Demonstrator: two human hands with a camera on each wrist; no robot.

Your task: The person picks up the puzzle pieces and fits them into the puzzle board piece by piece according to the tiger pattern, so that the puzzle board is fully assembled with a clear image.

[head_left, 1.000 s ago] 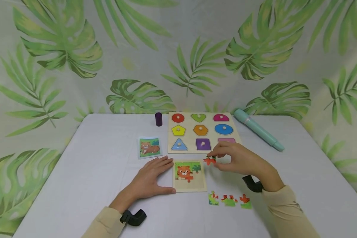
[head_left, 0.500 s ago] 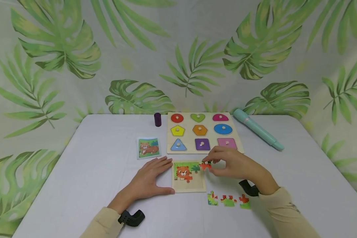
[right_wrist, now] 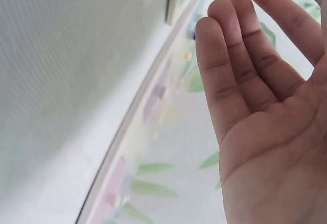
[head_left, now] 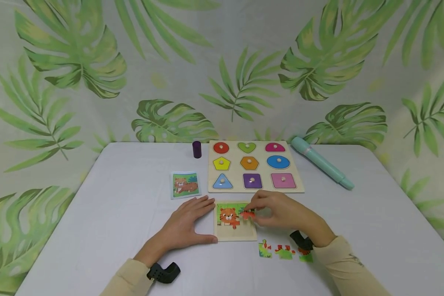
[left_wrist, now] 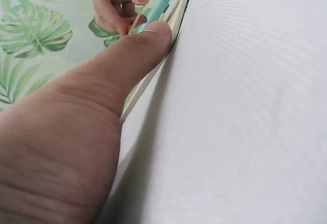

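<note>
A wooden puzzle tray [head_left: 237, 235] with part of a tiger picture fitted in it lies in the middle of the table in the head view. My left hand [head_left: 186, 222] rests along its left side, fingers spread, with fingertips at the upper left corner and the thumb at the lower left one. Over the tray's right side, my right hand [head_left: 281, 209] pinches an orange jigsaw piece [head_left: 248, 215] between thumb and fingers. Edge-on, that piece appears as a thin strip in both wrist views. Several loose jigsaw pieces [head_left: 284, 251] lie below the tray's right corner, one partly hidden by the right wrist's camera.
Behind the tray lies a shape board [head_left: 234, 163] with knobbed coloured pieces. A tiger picture card [head_left: 186, 184] is at the left, a dark purple cylinder [head_left: 197, 149] behind it. At the back right lies a teal pen-shaped object [head_left: 322, 163].
My right hand has carried the orange jigsaw piece left and toward me, from beside the tray to over its right side. The left hand stays in place.
</note>
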